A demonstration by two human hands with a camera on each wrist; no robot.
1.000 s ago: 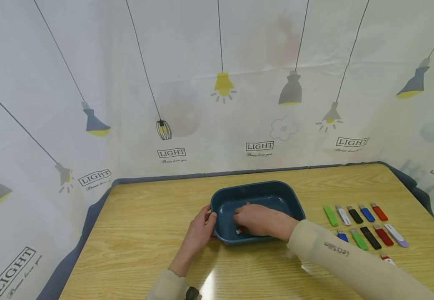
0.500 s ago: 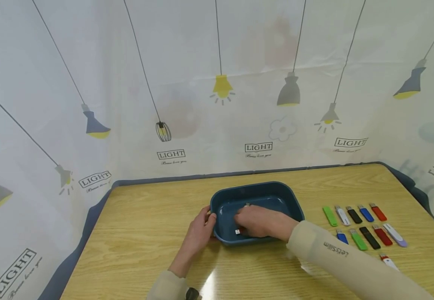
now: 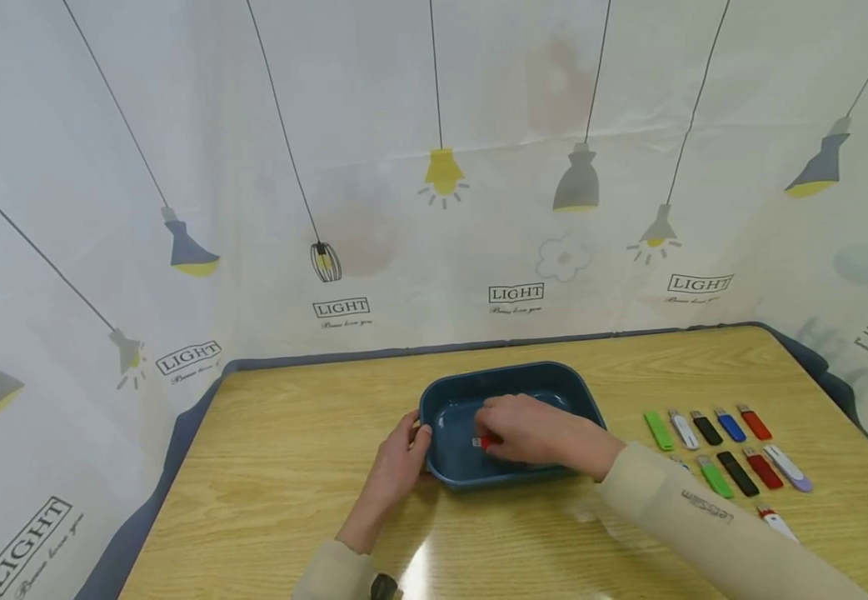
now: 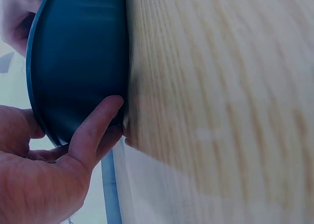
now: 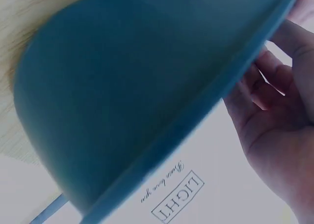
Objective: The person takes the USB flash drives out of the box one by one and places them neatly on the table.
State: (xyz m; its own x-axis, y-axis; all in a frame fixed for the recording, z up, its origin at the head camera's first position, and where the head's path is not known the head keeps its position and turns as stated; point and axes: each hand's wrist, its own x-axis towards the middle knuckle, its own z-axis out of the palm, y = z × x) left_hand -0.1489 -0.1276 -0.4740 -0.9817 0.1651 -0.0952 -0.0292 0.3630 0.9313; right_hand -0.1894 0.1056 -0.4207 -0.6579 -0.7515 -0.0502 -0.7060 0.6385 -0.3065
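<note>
In the head view a dark blue rectangular container [image 3: 473,485] stands on the table. My left hand [image 3: 398,461] holds its left end, thumb at the rim and fingers along the outer wall; the left wrist view shows the same hand [image 4: 54,172] against the container's side [image 4: 81,62]. Over the container's inside, my right hand [image 3: 524,427] pinches a red USB flash drive [image 3: 487,442], whose metal plug points left. Seen from the right wrist, the container wall [image 5: 98,86] hides the fingertips of the right hand [image 5: 274,106] and the drive.
Right of the container, several USB flash drives lie in rows, among them a green one [image 3: 659,430], a black one [image 3: 738,474] and a red one [image 3: 755,422]. A red-and-white drive [image 3: 776,522] lies nearer. The right sleeve [image 3: 711,521] partly covers a blue drive. Behind the table hangs a printed curtain [image 3: 419,250].
My right hand has moved slightly back and to the right, bringing the red flash drive with it away from the container's front wall. The left hand keeps its place.
</note>
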